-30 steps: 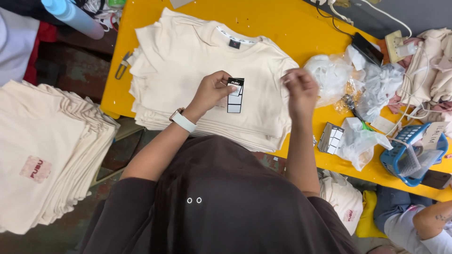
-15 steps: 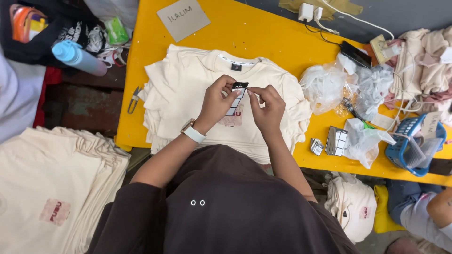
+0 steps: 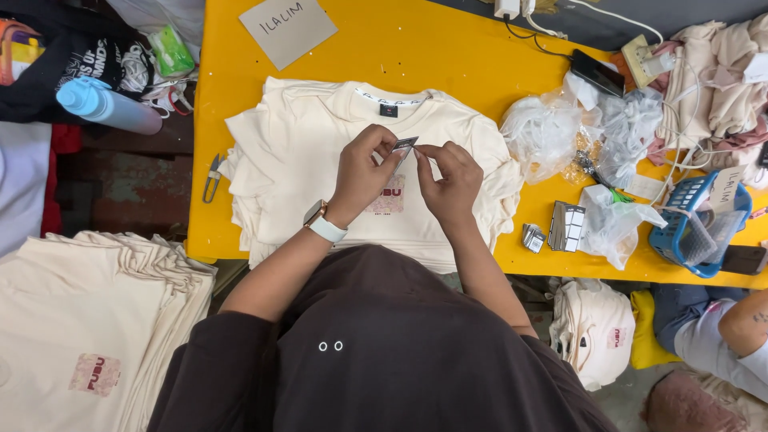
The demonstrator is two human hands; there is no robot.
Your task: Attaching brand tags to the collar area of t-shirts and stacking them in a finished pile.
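Single view only, worn on the head, looking almost straight down over the wearer's own chest and dark brown top. Close enough to fill the lower half with torso and forearms; far enough to take in the yellow table from its left edge to the blue basket at its right. Faces away from the body, with the table's far side at the top of the frame. Both hands near the centre, above the cream shirt stack on the table. Left of the table, a second pile of cream shirts lower down, nearer floor level. No second view, so no shared ground.
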